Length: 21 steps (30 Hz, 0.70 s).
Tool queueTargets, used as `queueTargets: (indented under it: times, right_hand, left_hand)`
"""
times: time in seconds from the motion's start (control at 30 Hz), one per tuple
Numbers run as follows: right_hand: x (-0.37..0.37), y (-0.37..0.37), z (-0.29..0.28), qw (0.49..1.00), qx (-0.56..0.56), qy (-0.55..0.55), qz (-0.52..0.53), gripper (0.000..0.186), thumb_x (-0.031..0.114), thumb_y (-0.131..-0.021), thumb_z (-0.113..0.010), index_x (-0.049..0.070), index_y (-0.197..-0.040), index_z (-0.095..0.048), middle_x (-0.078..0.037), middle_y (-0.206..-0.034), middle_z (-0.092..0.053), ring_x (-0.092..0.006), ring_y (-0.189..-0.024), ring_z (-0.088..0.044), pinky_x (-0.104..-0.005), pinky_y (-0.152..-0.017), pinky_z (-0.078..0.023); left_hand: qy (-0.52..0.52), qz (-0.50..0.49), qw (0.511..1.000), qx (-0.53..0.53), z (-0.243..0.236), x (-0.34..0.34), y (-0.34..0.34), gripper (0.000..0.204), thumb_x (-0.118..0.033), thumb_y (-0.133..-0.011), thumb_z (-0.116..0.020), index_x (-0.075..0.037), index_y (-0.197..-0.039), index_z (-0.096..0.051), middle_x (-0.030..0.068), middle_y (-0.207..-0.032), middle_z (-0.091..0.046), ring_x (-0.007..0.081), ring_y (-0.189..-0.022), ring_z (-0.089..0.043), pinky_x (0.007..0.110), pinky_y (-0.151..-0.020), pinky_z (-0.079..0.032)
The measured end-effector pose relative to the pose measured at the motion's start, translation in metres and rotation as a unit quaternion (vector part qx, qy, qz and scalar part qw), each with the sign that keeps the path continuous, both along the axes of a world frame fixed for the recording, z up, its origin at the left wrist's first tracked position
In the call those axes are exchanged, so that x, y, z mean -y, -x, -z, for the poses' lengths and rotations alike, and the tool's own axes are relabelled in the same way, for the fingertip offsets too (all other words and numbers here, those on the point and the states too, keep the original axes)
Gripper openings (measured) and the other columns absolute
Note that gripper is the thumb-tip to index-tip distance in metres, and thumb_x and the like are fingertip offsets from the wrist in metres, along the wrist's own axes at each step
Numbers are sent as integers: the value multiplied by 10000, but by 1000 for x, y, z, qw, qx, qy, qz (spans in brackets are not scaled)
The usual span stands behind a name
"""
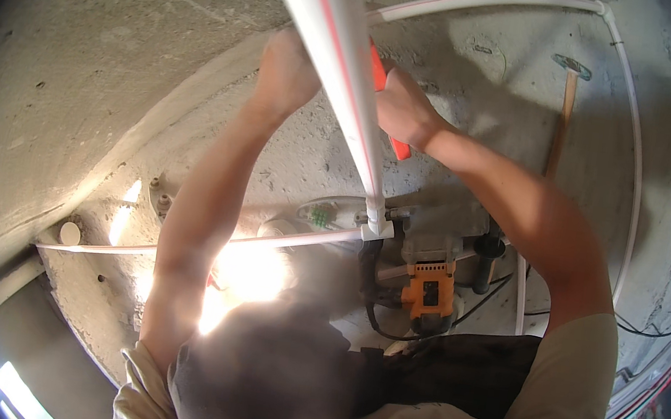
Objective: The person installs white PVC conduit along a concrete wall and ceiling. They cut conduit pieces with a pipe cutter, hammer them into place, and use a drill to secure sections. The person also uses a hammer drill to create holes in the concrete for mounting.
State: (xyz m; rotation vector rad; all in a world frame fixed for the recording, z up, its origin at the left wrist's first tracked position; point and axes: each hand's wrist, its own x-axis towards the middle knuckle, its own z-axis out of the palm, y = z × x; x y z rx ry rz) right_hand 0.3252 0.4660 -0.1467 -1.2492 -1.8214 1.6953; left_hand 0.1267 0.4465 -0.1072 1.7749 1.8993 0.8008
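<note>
A thick white pipe with a red stripe (333, 65) runs down from the top of the view to a white fitting (377, 230). Just left of this pipe, my left hand (290, 72) is curled closed on something hidden behind it. My right hand (406, 109) is closed round a red tool (400, 148) beside the pipe; the tool's working end is hidden. A thinner white pipe (315, 238) runs leftward from the fitting.
An orange-and-black power tool (426, 293) lies below the fitting with black cable. A wooden-handled hammer (564, 121) lies at the right, inside a bent white pipe run (634, 130). A rough concrete surface (102, 52) rises at the left. A bright light glares (251, 275) lower down.
</note>
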Motion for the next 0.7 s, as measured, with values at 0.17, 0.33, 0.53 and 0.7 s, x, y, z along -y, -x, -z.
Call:
queueTargets:
  times: [0.17, 0.33, 0.53, 0.7]
  right_hand:
    - [1, -2, 5, 999, 1, -38, 19, 444, 184, -824, -712, -126, -1118, -593, -305, -894, -702, -405, -883, -733, -456, -790, -565]
    - [6, -3, -6, 996, 75, -46, 25, 398, 174, -842, -673, -96, -1126, -606, -316, -959, -708, -449, -939, -713, -476, -842, -562]
    - [18, 8, -20, 988, 116, -10, 102, 316, 242, -885, -707, -51, -998, -665, -275, -836, -707, -448, -840, -710, -480, -774, -547]
    - [20, 8, -16, 985, 153, -7, 79, 515, 442, -919, -685, -70, -970, -717, -312, -909, -724, -475, -937, -709, -490, -859, -563]
  left_hand:
    - [2, -8, 999, 51, 12, -3, 1, 320, -123, -1013, -674, -16, -1314, -703, 114, -1147, -757, 134, -981, -665, 295, -899, -535]
    - [-71, 25, 984, 161, 10, -5, -8, 306, -129, -1007, -686, 7, -1280, -713, 111, -1070, -771, 118, -977, -682, 266, -893, -522]
    - [-58, 27, 995, 81, 18, -8, 2, 324, -111, -1017, -681, 56, -1295, -687, 91, -1148, -746, 121, -1035, -649, 269, -922, -511]
    - [-5, 12, 987, 162, 22, -5, 3, 331, -148, -1045, -669, 68, -1296, -662, 111, -1113, -729, 131, -1009, -649, 265, -904, -510]
